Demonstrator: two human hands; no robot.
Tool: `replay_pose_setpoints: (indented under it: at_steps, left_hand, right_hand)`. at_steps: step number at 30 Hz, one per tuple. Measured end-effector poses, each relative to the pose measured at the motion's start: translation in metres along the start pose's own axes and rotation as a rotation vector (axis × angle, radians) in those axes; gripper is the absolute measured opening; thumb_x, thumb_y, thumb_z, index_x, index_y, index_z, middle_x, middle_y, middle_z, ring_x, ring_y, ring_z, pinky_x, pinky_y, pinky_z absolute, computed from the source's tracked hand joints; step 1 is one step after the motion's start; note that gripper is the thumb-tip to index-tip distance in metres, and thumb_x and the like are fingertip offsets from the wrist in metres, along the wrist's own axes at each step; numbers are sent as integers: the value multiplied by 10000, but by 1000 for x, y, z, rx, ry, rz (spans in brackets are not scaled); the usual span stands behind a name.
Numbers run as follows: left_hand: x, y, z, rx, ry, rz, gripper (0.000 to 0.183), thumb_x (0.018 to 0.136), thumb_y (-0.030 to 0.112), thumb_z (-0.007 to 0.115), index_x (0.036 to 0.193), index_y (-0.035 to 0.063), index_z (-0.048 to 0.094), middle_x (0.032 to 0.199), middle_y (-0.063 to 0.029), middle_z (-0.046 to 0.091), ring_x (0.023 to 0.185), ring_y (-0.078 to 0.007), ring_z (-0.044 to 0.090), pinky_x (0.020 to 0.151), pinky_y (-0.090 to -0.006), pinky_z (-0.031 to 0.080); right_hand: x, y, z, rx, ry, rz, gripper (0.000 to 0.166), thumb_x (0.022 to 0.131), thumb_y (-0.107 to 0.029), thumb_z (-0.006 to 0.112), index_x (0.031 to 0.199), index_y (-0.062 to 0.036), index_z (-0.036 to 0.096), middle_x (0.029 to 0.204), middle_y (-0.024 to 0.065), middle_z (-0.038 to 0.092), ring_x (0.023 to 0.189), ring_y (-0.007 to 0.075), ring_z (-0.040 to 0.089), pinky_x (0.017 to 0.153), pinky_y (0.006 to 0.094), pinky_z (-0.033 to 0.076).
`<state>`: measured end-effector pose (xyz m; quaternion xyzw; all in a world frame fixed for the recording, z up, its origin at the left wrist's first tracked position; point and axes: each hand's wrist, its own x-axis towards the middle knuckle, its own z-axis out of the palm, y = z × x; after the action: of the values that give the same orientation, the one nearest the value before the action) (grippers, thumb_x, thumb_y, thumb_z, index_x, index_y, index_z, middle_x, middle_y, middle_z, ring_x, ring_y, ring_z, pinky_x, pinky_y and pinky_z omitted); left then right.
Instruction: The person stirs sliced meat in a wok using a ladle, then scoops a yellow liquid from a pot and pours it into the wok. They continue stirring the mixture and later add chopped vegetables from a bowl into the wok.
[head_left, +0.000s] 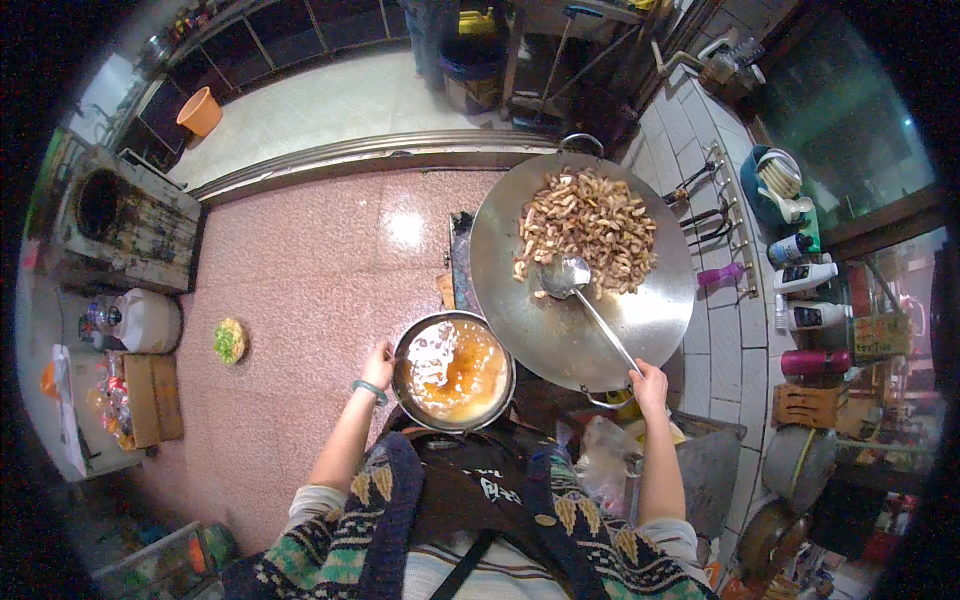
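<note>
My left hand (379, 365) grips the left rim of a round metal basin (402, 401) holding brown, glossy liquid, close in front of my body. My right hand (649, 381) is closed around the handle end of a long metal ladle (609, 332). The ladle's bowl rests in a large metal wok (501, 300), at the lower edge of a heap of browned, chopped food pieces (589, 225). The basin sits lower left of the wok, close against its rim. What supports the basin underneath is hidden.
A small bowl with chopped greens (229, 341) stands on the reddish floor (300, 300). Left are a stained stove (142, 225), a white jug (150, 321) and a cardboard box (154, 397). Utensils hang on the tiled wall at right; bottles (806, 277) line the ledge.
</note>
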<state>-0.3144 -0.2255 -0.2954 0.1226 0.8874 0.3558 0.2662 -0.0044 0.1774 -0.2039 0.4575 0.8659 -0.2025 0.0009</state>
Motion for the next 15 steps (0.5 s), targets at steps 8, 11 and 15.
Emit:
replay_pose_setpoints:
  at_steps: [8, 11, 15]
  left_hand:
    - [-6, 13, -3, 87, 26, 3, 114, 703, 58, 491, 811, 22, 478, 693, -112, 531, 661, -218, 521, 590, -319, 411]
    - [-9, 26, -9, 86, -7, -55, 157, 698, 75, 494, 843, 18, 480, 738, -135, 541, 707, -249, 533, 620, -336, 413]
    - [-12, 30, -9, 66, 20, -64, 188, 694, 73, 498, 873, 21, 480, 769, -138, 549, 726, -249, 533, 644, -341, 416]
  right_hand:
    - [-36, -25, -37, 129, 34, -129, 259, 671, -135, 593, 914, -47, 592, 816, 152, 588, 738, 282, 575, 672, 328, 444]
    - [-51, -34, -46, 174, 22, -190, 246, 665, -111, 590, 902, -48, 596, 750, 138, 591, 676, 276, 573, 624, 329, 443]
    - [-70, -45, -47, 136, 56, -351, 268, 637, -82, 611, 904, -62, 599, 645, 123, 564, 541, 258, 539, 529, 324, 419]
